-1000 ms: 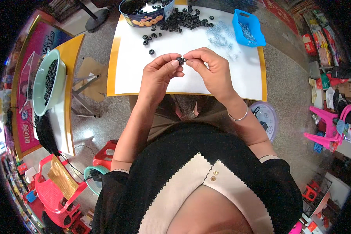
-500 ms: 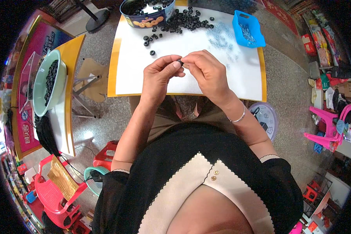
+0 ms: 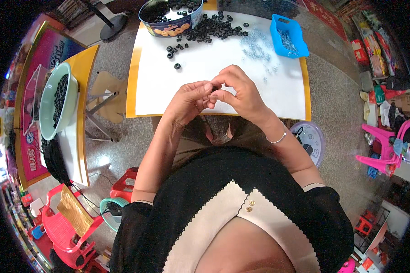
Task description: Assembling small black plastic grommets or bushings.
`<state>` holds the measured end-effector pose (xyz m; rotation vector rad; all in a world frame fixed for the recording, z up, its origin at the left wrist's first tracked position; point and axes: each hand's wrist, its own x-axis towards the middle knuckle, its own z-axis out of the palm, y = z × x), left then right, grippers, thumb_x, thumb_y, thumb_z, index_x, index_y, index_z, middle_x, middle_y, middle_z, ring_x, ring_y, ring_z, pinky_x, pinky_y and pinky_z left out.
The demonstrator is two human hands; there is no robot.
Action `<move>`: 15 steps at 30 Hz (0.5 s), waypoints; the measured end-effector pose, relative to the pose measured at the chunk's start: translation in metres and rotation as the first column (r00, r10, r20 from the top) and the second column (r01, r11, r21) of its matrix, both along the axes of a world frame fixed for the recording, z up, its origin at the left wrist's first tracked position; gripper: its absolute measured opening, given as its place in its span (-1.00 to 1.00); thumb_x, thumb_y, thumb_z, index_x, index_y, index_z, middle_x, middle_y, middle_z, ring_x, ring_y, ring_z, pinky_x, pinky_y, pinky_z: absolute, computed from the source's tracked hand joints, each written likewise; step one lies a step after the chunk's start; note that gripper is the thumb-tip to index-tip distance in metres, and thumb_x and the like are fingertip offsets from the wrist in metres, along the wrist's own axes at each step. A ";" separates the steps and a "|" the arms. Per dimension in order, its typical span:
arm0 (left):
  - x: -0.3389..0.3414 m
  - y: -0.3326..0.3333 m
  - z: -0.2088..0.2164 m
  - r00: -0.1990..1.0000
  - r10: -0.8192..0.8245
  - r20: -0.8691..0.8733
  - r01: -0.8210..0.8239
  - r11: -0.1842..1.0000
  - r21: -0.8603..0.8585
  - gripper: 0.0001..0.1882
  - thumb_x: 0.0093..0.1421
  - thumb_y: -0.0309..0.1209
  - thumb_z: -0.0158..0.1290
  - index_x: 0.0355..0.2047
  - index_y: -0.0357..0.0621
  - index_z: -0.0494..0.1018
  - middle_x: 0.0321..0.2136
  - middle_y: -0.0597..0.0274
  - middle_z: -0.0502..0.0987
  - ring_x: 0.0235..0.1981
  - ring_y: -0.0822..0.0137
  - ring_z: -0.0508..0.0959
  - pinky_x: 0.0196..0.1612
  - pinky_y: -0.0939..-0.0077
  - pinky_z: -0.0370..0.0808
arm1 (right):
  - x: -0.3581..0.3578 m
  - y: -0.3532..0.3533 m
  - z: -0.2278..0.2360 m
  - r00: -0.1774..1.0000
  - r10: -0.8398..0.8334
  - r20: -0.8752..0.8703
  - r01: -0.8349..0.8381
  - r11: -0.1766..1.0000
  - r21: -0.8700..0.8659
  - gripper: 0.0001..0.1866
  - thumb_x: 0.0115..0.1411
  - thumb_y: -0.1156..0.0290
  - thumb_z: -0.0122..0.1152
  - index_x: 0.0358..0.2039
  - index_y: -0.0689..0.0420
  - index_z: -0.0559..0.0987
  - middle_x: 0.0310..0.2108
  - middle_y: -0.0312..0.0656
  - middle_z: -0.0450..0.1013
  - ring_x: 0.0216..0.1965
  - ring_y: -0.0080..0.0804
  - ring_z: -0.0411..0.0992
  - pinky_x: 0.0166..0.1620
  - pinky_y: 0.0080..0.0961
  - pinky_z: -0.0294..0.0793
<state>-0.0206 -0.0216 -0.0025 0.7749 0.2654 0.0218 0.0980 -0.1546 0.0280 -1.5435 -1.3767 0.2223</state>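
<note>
My left hand (image 3: 189, 101) and my right hand (image 3: 239, 94) meet above the near part of a white-topped table (image 3: 155, 93). Between their fingertips is a small black round part (image 3: 215, 88), mostly covered by the fingers. Both hands are closed in a pinch on it. Beyond the hands lies a heap of similar black round parts (image 3: 214, 28), with one loose black part (image 3: 177, 66) nearer to me. Small clear bluish pieces (image 3: 256, 48) are scattered to the right of the heap.
A round tin (image 3: 171, 28) holding more black parts stands at the far left of the table. A blue basket (image 3: 299, 34) with clear pieces sits at the far right. On a side table, a pale green basin (image 3: 45, 107) contains black parts. A red chair (image 3: 61, 227) stands lower left.
Both hands have come slightly nearer to me, still together around the black part. My right fingers have curled more over it, and the left fingers have shifted.
</note>
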 end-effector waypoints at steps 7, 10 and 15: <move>0.005 -0.013 0.011 0.979 0.202 -0.028 -0.200 0.978 0.059 -0.71 0.18 -0.40 -0.01 -0.19 -0.40 0.40 -0.47 0.26 0.44 -0.51 0.51 0.36 -0.46 0.71 0.31 | 0.002 0.001 -0.008 0.998 -0.061 0.020 0.063 0.995 -0.072 -0.75 0.03 0.48 0.15 -0.23 0.18 0.50 -0.27 -0.19 0.31 -0.23 -0.40 0.32 -0.17 -0.53 0.34; 0.007 -0.014 0.010 0.967 0.252 -0.035 -0.246 0.962 0.122 -0.72 0.19 -0.41 -0.03 -0.19 -0.41 0.40 -0.47 0.27 0.44 -0.51 0.53 0.35 -0.46 0.70 0.28 | 0.002 0.004 -0.007 0.997 -0.065 0.046 0.069 0.995 -0.078 -0.73 0.02 0.48 0.15 -0.21 0.18 0.50 -0.25 -0.16 0.30 -0.21 -0.35 0.31 -0.16 -0.51 0.34; 0.012 -0.015 0.010 0.955 0.277 -0.104 -0.260 0.953 0.154 -0.74 0.19 -0.42 -0.04 -0.20 -0.40 0.40 -0.47 0.29 0.42 -0.51 0.53 0.33 -0.43 0.66 0.28 | 0.003 0.005 -0.005 0.996 -0.068 0.065 0.073 0.994 -0.078 -0.74 0.00 0.49 0.16 -0.23 0.18 0.50 -0.28 -0.16 0.30 -0.20 -0.31 0.30 -0.14 -0.48 0.32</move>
